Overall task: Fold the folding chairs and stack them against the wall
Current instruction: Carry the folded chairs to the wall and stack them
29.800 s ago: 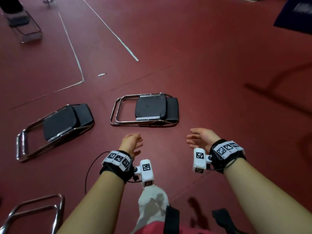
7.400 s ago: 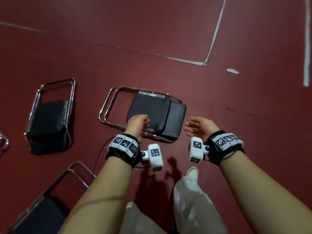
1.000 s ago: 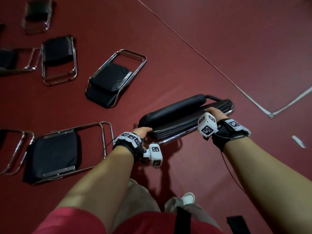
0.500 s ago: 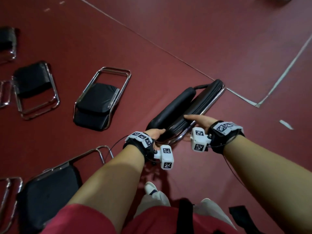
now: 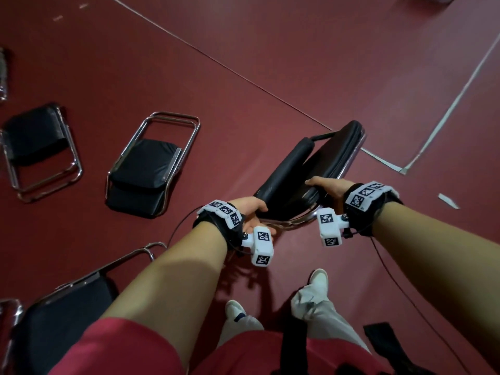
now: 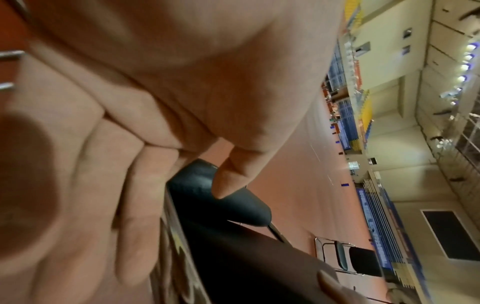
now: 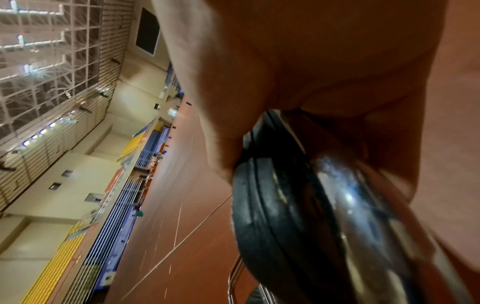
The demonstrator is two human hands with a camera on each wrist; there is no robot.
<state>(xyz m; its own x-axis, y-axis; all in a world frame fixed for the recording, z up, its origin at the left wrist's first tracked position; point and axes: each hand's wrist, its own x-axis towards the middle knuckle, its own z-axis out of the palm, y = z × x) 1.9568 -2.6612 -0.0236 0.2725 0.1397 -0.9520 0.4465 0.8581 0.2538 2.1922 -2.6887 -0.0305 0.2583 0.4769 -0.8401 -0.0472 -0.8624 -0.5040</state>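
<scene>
Two hands held one folded chair of black padded vinyl and chromed steel tube [image 5: 311,169] above the dark red floor [image 5: 270,63]. Left hand [image 5: 250,212] fingers curled round the cushion end; right hand [image 5: 328,186] gripped the seat edge. Since half a second earlier, the chair had swung more upright.

dark red floor [image 5: 270,50] with pale lines, three folded chairs [image 5: 151,169] flat on it

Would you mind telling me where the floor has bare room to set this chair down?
Bare floor lies ahead and right, around the white lines. Left is crowded: folded chairs lie there. Both hands hold the carried chair.
</scene>
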